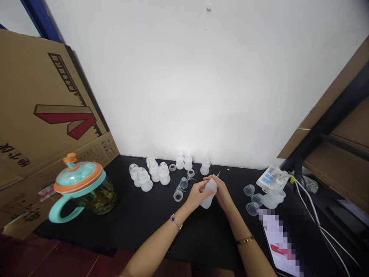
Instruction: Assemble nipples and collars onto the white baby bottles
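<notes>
Over the middle of the black table, my left hand (198, 193) is wrapped round a translucent white baby bottle (206, 201), tilted with its base toward me. My right hand (221, 187) closes on the bottle's far end from the right. A thin pointed tip sticks out above the right fingers; what it belongs to is hidden. Left of my hands lie loose collar rings (178, 196) and a clear cap (183, 182). Behind them stand several bottles without caps, such as one bottle (205, 166). Farther left is a group of capped bottles (145, 180).
A large teal-handled jug (83, 188) with leaves in liquid stands at the left by a cardboard box (43, 96). On the right are clear caps (253, 209), another bottle (273, 198), a power strip with white cables (309, 204) and a phone (284, 250).
</notes>
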### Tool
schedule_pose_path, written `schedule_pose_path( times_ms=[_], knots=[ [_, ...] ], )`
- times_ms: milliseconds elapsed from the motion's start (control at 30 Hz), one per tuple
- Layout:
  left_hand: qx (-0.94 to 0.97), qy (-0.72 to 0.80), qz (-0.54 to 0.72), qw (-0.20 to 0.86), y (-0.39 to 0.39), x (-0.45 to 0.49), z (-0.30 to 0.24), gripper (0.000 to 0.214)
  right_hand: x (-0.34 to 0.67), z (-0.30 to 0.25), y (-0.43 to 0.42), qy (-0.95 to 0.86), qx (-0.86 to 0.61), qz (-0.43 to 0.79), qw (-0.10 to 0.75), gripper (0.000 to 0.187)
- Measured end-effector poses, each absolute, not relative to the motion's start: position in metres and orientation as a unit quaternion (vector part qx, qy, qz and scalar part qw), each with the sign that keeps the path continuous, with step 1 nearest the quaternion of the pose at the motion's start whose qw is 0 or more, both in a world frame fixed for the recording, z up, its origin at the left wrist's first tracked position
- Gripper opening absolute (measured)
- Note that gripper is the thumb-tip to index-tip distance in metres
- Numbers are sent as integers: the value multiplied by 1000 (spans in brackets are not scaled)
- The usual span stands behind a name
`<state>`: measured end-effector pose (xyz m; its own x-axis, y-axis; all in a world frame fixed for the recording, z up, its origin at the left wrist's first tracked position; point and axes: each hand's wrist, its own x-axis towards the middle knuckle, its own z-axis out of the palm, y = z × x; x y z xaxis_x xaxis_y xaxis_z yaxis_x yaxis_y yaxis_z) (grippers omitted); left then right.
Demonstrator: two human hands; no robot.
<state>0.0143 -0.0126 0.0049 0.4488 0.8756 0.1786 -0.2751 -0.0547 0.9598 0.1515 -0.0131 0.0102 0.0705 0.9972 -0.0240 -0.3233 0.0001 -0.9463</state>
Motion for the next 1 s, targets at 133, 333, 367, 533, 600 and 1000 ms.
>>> schedule_pose_path(
  times_ms=[133, 333, 367, 533, 600, 1000],
  knots=[
    [533, 256, 456, 665, -12, 13, 6, 55, 150, 13, -17, -403, -411, 586, 571, 45],
    [512, 249, 451, 687, -14, 11, 11, 62, 150, 17, -20, -412, -404, 590, 565, 42],
    [514, 247, 451, 687, -14, 11, 11, 63, 150, 17, -19, -413, -404, 588, 566, 41],
    [523, 234, 452, 683, -13, 13, 8, 63, 151, 14, -18, -407, -405, 581, 577, 37],
    [527, 233, 450, 682, -12, 13, 7, 62, 151, 14, -18, -409, -410, 575, 578, 38],
    [539, 237, 449, 673, -13, 14, 7, 59, 152, 11, -17, -413, -418, 559, 585, 35]
  ],
)
